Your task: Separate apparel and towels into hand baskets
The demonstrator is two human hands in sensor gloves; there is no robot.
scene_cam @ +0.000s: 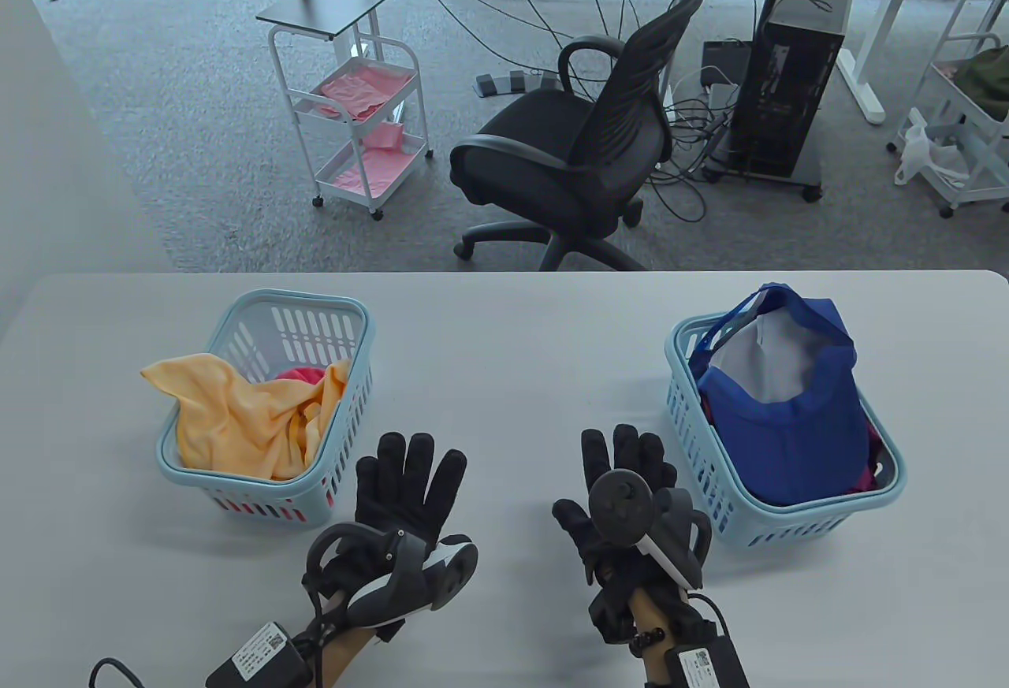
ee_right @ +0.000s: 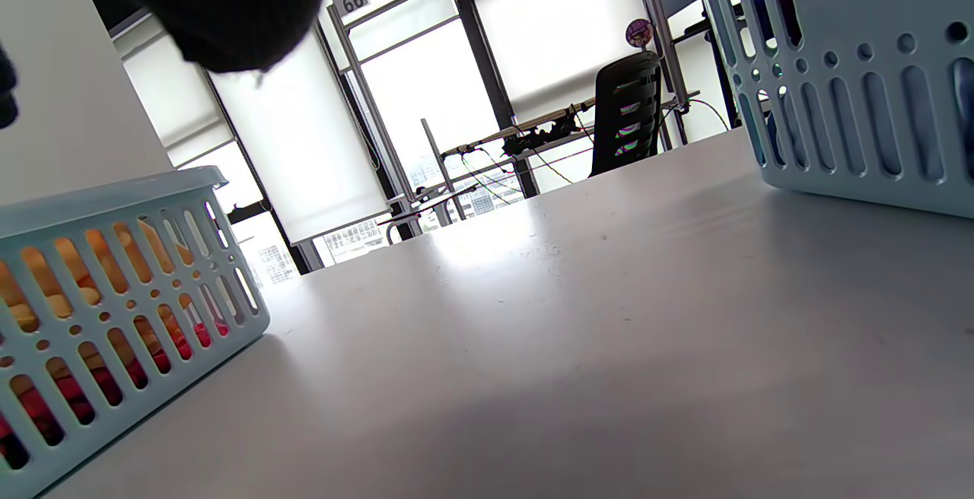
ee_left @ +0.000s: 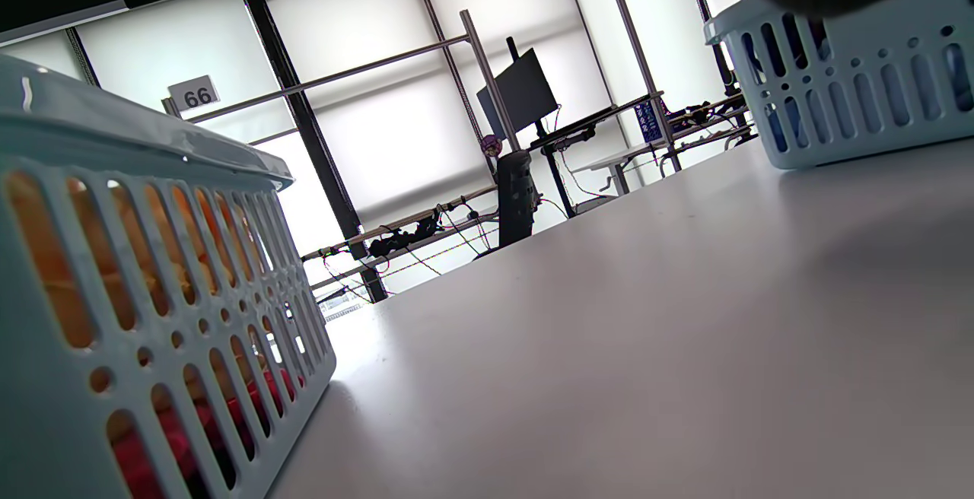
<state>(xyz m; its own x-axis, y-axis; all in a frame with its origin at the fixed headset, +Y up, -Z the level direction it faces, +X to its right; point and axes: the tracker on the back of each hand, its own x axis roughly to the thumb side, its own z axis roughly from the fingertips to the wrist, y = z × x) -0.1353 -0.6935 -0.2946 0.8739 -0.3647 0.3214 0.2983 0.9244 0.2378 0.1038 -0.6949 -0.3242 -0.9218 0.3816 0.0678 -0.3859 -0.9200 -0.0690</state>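
- Across the lower half of the table view, the bench (scene_cam: 504,341) carries two baskets; left basket (scene_cam: 236,475) holds a soft, limp orange towel (scene_cam: 236,412), best pinched at its overhanging corner
- Right basket (scene_cam: 796,526) holds a light, floppy blue cap (scene_cam: 796,420); likely taken by the brim
- Left hand (scene_cam: 406,495) and right hand (scene_cam: 623,483) lie flat at bottom centre; fingers spread, holding nothing

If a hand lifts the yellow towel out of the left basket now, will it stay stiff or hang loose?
The yellow towel will probably hang loose: it lies in soft folds and one corner droops over the rim of the left basket. It looks light. It may drag the red cloth beside it, since the two touch.
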